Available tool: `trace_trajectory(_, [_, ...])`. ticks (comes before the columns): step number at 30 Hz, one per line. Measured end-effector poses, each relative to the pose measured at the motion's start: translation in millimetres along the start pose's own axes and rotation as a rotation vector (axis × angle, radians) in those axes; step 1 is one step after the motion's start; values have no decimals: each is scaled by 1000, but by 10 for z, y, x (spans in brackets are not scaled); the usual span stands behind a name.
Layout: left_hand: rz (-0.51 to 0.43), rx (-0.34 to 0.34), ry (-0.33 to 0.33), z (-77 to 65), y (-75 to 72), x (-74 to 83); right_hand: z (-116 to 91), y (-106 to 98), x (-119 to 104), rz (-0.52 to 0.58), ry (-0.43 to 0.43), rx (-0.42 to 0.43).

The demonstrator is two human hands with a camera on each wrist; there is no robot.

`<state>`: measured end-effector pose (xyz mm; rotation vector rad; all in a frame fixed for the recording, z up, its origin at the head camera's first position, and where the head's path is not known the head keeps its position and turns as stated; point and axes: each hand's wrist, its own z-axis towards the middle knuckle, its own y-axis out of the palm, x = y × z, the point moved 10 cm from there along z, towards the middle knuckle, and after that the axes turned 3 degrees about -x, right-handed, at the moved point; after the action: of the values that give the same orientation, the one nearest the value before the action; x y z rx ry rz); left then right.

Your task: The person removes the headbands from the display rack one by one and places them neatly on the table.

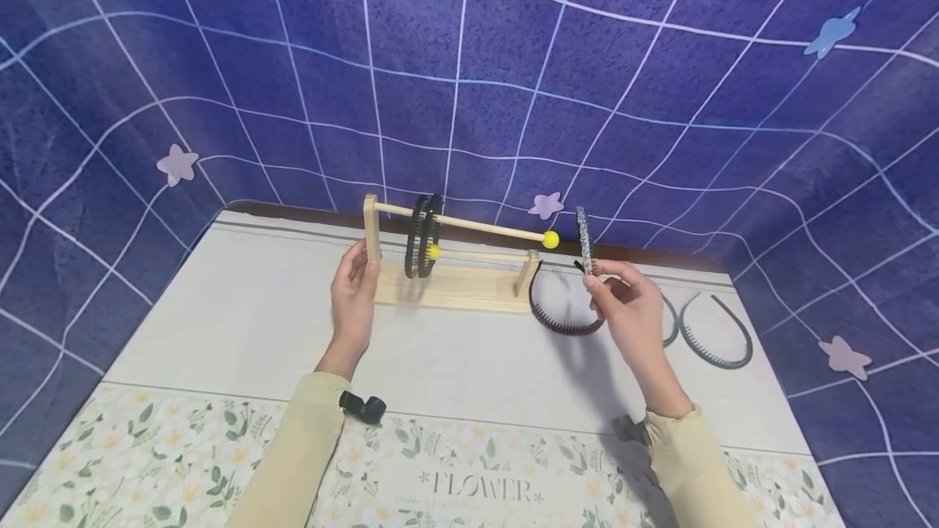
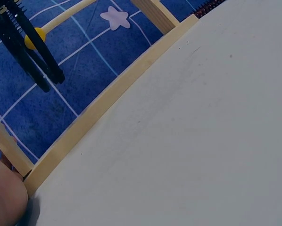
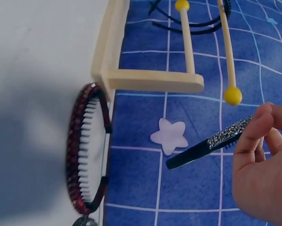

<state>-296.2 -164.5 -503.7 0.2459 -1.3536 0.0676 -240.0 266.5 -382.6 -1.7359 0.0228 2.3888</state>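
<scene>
The left hand (image 1: 354, 300) grips one end of a wooden stand (image 1: 455, 288); the right hand (image 1: 632, 306) pinches a glittery headband (image 1: 584, 235). Black headbands (image 1: 414, 244) hang between both hands, nearer the left.

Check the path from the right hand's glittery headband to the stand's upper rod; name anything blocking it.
Nothing visible stands between the glittery headband and the free end of the upper rod, which is tipped with a yellow ball.
</scene>
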Motion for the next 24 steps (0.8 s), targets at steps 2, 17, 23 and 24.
trace_trajectory(2, [10,-2,-4,-5,0,-7,-29,-36,35,-12,11,-7])
trace_trajectory(17, [34,-22,-3,-16,-2,-8,-262,-297,109,-65,-2,-50])
trace_trajectory(23, [32,-21,2,-13,-4,-5,-389,-336,123,-169,-3,-71])
trace_trajectory(24, [34,-20,4,-12,-4,-4,-412,-337,129,-175,-3,-74])
